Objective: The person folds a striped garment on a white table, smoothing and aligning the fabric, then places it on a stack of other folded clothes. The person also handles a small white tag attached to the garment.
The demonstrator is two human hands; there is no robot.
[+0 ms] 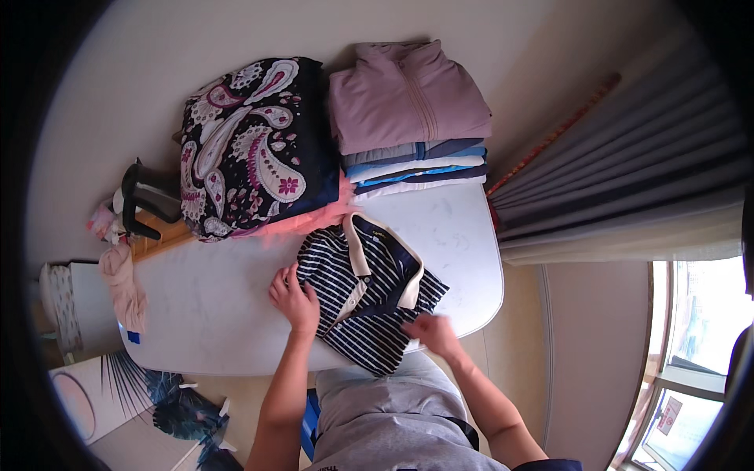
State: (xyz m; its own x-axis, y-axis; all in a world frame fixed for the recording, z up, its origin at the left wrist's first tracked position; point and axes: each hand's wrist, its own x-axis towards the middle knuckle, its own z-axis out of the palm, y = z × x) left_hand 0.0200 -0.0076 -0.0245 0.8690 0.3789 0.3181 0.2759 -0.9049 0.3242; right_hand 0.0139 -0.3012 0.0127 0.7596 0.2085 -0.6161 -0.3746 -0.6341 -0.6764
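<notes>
A black-and-white striped polo shirt [359, 294] with a cream collar lies on the white table [206, 312], its lower end reaching over the near edge. My left hand [296, 299] rests at the shirt's left side, palm down with the fingers somewhat spread. At the right, near the sleeve, my right hand [433, 334] touches the shirt's edge with curled fingers; it is slightly blurred, and whether cloth is pinched in it is unclear.
Behind the shirt stand a stack of folded clothes topped by a mauve jacket [412, 100] and a large paisley-patterned fabric bundle [253, 153] on coral cloth. A black pitcher-like vessel [153, 194] and a beige cloth [125, 288] are at left. A grey curtain [612, 171] hangs at right.
</notes>
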